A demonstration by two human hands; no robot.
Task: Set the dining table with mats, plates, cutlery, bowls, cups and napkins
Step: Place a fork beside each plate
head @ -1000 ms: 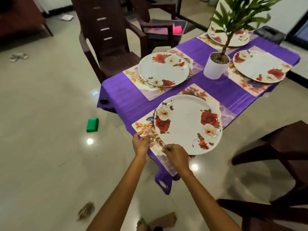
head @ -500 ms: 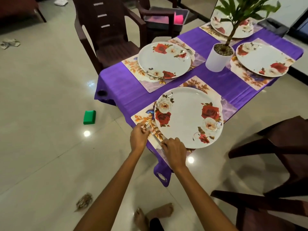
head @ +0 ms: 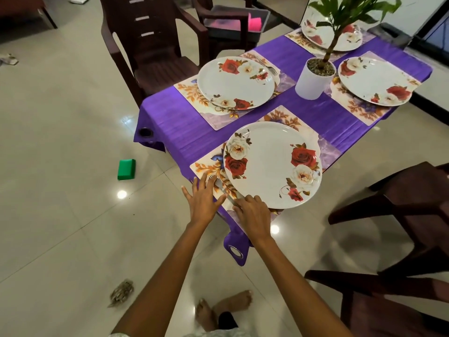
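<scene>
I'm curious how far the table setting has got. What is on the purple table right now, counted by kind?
Floral plates: 4
Place mats: 4
Forks: 2
Potted plant: 1
Total: 11

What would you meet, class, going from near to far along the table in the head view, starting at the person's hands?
Left hand and right hand → fork on the near mat → nearest plate → white plant pot → farthest plate.
</scene>
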